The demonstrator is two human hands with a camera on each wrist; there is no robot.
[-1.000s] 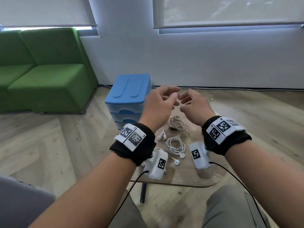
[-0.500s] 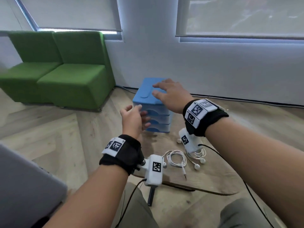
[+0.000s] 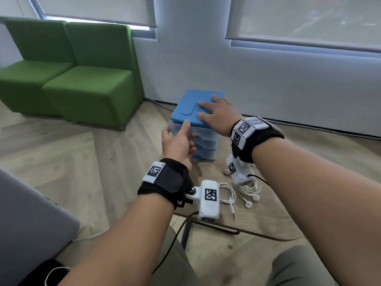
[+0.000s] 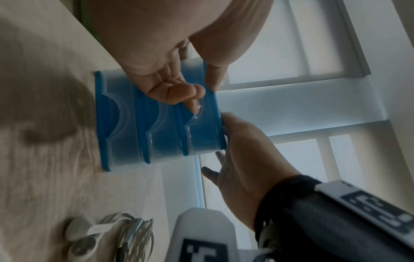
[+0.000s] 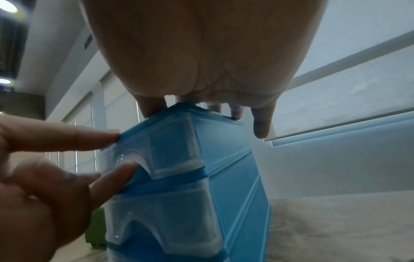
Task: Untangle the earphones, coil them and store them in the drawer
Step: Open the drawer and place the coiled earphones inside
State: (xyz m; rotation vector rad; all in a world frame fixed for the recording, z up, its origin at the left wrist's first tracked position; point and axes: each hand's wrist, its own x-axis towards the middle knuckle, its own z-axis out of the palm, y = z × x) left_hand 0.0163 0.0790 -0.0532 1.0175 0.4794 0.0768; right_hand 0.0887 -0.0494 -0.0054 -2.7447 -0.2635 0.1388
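**Drawer unit being braced from above, top drawer being hooked by one finger**

Right hand (image 3: 216,116) is being laid flat on the blue lid of the drawer unit (image 3: 193,129), fingers straight and spread, nothing being grasped. Left hand (image 3: 177,141) is being held against the unit's front: thumb is being pressed on the lid's front edge, a fingertip is being tucked into the handle notch of the top drawer (image 4: 197,113). Other fingers are being kept loosely curled.

Head view: finger-to-notch contact is being hidden behind the back of the left hand; only the thumb at the lid edge is being shown. Both wrist views are showing the fingertip in the notch. Left wrist view is also showing all three translucent drawer fronts, with the lower two untouched. Whether the top drawer is being drawn out at all cannot be told.

Drawer unit is being carried at the far edge of the wooden table (image 3: 268,219). Two coiled sets of white earphones (image 3: 239,193) are lying side by side near the table's middle, towards the near edge, apart from the unit, not being touched by either hand. One set is being partly covered by the right wrist camera in the head view.
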